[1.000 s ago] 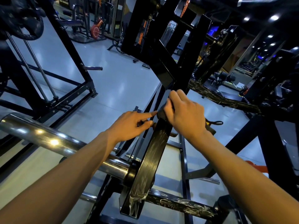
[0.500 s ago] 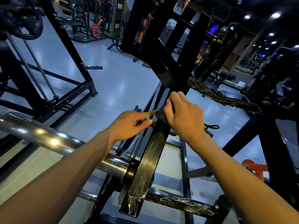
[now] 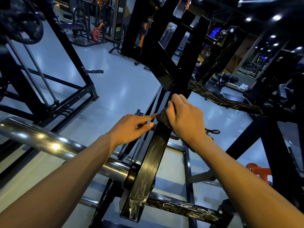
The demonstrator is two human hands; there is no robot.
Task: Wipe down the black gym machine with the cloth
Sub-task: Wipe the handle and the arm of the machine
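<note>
Forward, right hand [image 3: 184, 119] grips cloth [image 3: 162, 118]; left hand [image 3: 131, 127] points.

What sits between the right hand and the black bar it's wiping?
Head view: a dark cloth, bunched under the right hand, lies between the palm and the black bar. The left hand's index fingertip reaches the cloth's edge.

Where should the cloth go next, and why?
Probably slide the cloth down the black bar toward the chrome tube: the right hand grips it at the bar's upper end, and pale smears streak the lower stretch.
</note>
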